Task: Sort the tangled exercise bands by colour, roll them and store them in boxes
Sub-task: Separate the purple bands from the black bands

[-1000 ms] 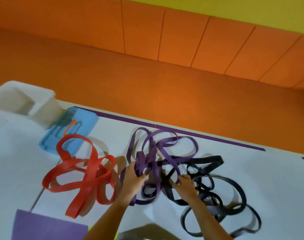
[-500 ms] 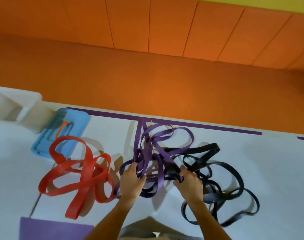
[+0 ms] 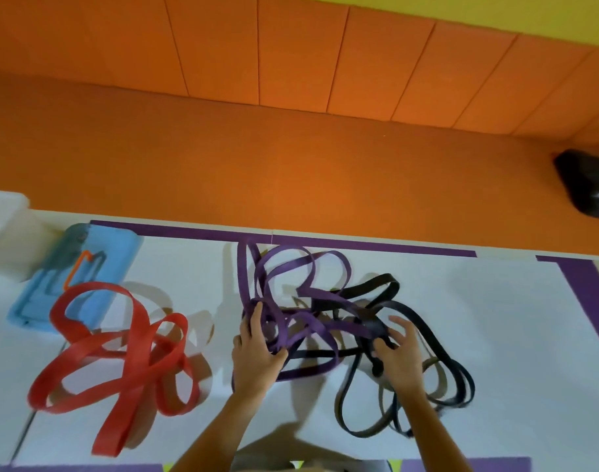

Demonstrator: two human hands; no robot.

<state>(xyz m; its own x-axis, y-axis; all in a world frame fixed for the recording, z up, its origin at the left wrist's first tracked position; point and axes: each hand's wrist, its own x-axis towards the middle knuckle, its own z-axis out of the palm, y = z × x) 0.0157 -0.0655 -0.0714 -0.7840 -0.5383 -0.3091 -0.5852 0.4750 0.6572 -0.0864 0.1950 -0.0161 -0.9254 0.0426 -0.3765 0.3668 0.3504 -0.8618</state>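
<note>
Left hand (image 3: 257, 356) grips the purple bands (image 3: 328, 327), right hand (image 3: 398, 357) pinches the black bands (image 3: 376, 281), near the far edge of the table (image 3: 495, 308), and yanking now could just cinch their tangle tighter

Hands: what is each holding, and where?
Left hand grips purple band loops at the tangle's near-left edge; right hand pinches the black band where it crosses the purple.

White box (image 3: 5, 240) cut off L; black obj (image 3: 587, 185) R blurred.
</note>
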